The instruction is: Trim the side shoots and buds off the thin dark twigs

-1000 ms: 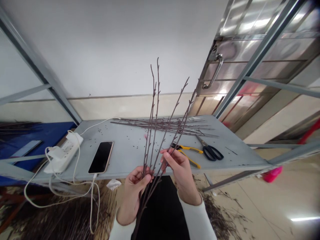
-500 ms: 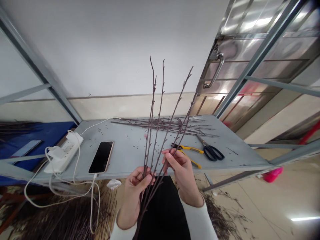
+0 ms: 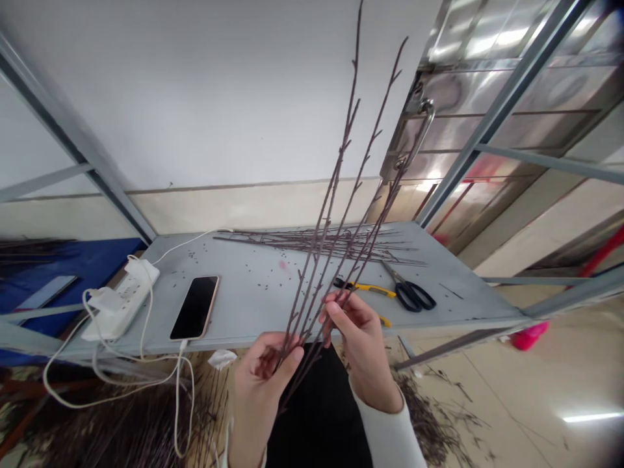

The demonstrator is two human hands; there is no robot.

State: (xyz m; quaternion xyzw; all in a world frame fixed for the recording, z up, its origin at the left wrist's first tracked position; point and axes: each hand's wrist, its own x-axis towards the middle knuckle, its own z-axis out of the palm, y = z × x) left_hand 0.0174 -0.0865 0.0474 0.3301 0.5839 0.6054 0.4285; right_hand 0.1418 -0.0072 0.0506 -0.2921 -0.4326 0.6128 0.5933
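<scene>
In front of me, the grey metal shelf [image 3: 253, 313] holds bare twigs [image 3: 316, 242] along its far edge, with black-handled scissors [image 3: 412, 296] and yellow-handled shears [image 3: 363, 286] at right, and a phone [image 3: 195, 307] and white power strip [image 3: 121, 302] at left.

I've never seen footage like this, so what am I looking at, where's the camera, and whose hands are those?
One camera, worn on a person's head, looks forward and down, so these are the wearer's own bare hands. The left hand and right hand hold thin bare twigs that fan upward. On the grey metal shelf behind them lie more twigs, black-handled scissors, yellow-handled cutters, a phone and a white power strip.
</scene>
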